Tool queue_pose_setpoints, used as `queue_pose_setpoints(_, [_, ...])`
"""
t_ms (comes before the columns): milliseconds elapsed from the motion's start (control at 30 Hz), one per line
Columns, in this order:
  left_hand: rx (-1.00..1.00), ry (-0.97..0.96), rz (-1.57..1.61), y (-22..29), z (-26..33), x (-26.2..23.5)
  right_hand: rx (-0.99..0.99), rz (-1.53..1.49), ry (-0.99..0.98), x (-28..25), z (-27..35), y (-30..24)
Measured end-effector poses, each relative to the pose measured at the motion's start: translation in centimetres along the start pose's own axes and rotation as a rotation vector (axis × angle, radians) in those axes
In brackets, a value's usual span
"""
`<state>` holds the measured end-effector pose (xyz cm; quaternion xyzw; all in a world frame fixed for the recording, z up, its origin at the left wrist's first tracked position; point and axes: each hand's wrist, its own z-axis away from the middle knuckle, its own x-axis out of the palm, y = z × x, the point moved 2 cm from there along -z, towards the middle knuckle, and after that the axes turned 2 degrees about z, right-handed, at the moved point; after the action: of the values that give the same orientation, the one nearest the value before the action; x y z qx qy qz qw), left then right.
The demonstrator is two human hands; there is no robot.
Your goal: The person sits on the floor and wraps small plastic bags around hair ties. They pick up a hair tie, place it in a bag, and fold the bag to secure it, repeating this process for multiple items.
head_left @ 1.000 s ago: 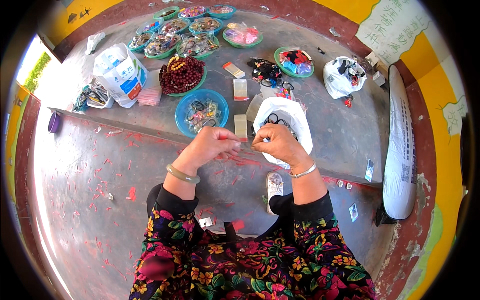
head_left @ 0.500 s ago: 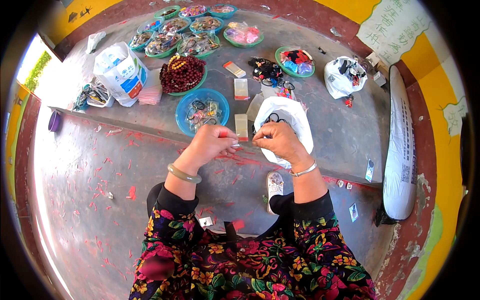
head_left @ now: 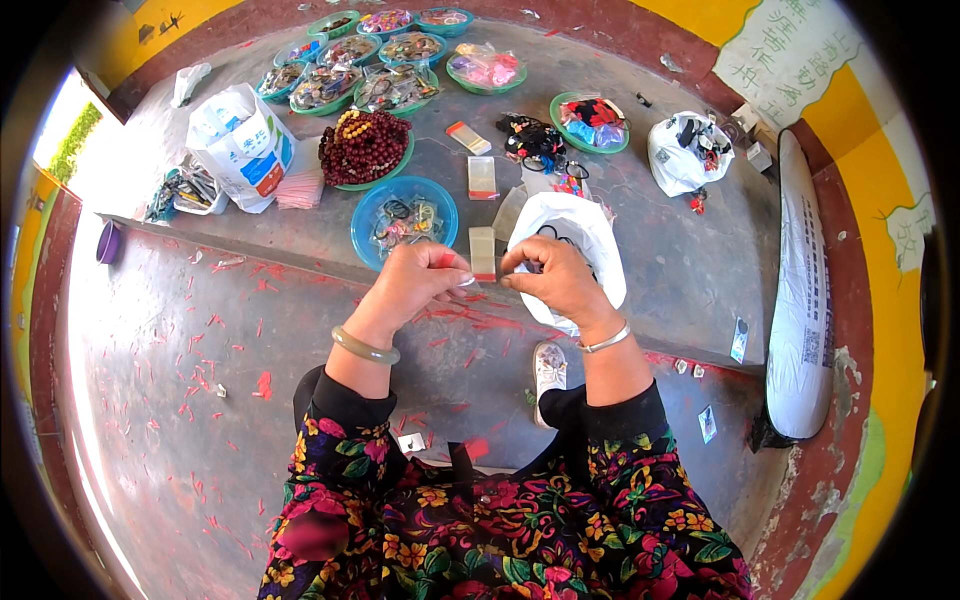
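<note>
My left hand is closed in a pinch, with a small white piece at its fingertips, too small to name. Across a narrow gap, my right hand has thumb and forefinger pinched; whatever they hold, if anything, cannot be made out. Between and just beyond the hands lies a stack of small clear packets with a red edge. A blue basin of small bagged items is beyond my left hand. Behind my right hand stands an open white plastic bag with black loops inside.
Two more packet stacks lie farther off, near a pile of black bands. Dark red beads fill a green basin. Several basins of bagged goods stand at the back. A raised step edge crosses the floor, strewn with red scraps.
Both hands have shifted slightly; the left has drawn a little to the left. The basins, packets and bags have stayed in place.
</note>
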<state>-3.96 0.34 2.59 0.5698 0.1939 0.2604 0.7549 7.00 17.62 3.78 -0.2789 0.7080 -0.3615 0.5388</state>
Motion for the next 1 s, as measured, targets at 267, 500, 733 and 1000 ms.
queue_pose_setpoints(267, [0.126,0.092,-0.529,-1.1,-0.6,1.2,-0.519,0.356,0.015,2.7,0.3,-2.4])
queue_pose_setpoints(500, [0.187,0.063,-0.749,-2.2,-0.8,1.8,-0.419,0.558,-0.101,3.6,0.8,-1.8])
queue_pose_setpoints(733, [0.148,0.119,-0.695,-2.0,-0.9,1.8,-0.411,0.651,-0.094,4.1,1.0,-1.2])
queue_pose_setpoints(1000, [0.154,0.103,-0.688,-2.3,-1.1,1.7,-0.359,0.755,-0.122,4.9,1.3,-0.5])
